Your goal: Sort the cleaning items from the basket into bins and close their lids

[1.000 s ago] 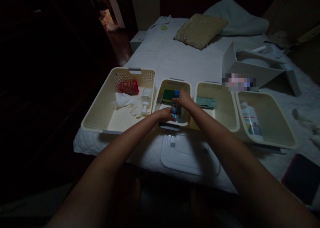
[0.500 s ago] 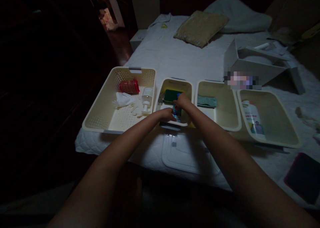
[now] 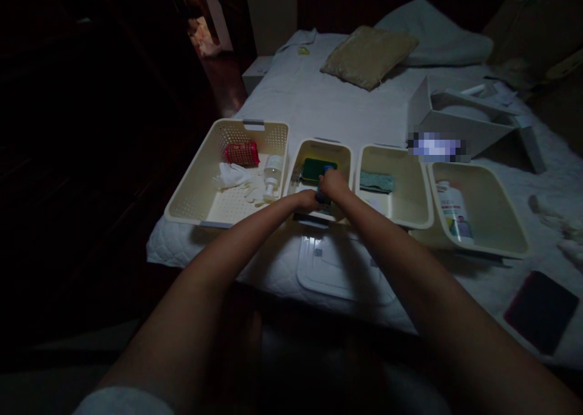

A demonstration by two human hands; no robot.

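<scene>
A small blue bottle (image 3: 323, 198) lies partly hidden by my hands inside the second bin from the left, a small cream bin (image 3: 298, 154). My right hand (image 3: 334, 183) is closed around its upper part, near the blue top. Lower down, my left hand (image 3: 308, 201) grips the same bottle from the left side. Behind the hands a green sponge (image 3: 316, 170) rests against the bin's far side. Something small and shiny (image 3: 296, 177), too dark to make out, is left of the sponge.
At left, a perforated basket (image 3: 189, 190) holds a red bottle (image 3: 242, 154), white gloves (image 3: 233, 175) and a clear pump bottle (image 3: 272, 173). Rightward, one bin holds a green cloth (image 3: 376, 182), another a white bottle (image 3: 453, 208). A clear lid (image 3: 337, 275) lies in front.
My view has shifted slightly. Both hands stay on the blue bottle in the small bin, now covering more of its label.
</scene>
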